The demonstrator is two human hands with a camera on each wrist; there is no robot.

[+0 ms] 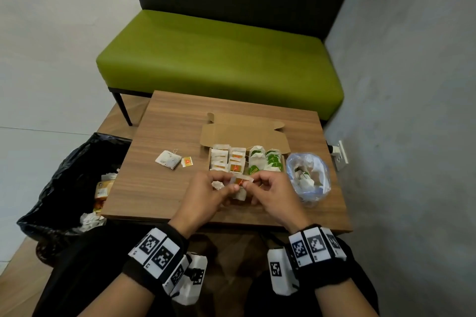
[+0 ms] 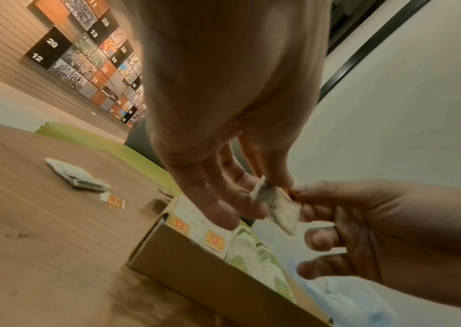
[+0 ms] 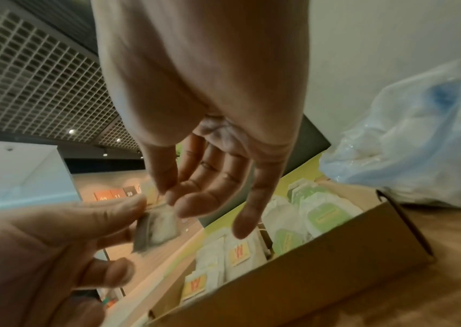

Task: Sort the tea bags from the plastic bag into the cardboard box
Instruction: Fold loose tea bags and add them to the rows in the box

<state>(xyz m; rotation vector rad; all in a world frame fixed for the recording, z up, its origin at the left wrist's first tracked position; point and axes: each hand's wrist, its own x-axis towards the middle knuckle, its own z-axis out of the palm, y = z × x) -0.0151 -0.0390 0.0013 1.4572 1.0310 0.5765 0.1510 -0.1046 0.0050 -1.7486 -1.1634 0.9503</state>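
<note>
Both hands hold one white tea bag (image 1: pixel 240 194) with an orange tag (image 1: pixel 240 180) just in front of the cardboard box (image 1: pixel 244 134). My left hand (image 1: pixel 208 194) pinches its left side, my right hand (image 1: pixel 268 192) pinches the tag end. The same tea bag (image 2: pixel 281 209) hangs between the fingertips in the left wrist view, and as tea bag (image 3: pixel 157 227) in the right wrist view. The box (image 3: pixel 307 261) holds rows of orange-tagged bags on the left and green-tagged bags on the right. The clear plastic bag (image 1: pixel 309 177) with more tea bags stands right of the box.
A loose tea bag (image 1: pixel 168 159) with its orange tag (image 1: pixel 187 161) lies on the wooden table (image 1: pixel 159 188) left of the box. A black rubbish bag (image 1: pixel 64 180) with wrappers stands at the table's left. A green bench (image 1: pixel 219 59) sits beyond the table.
</note>
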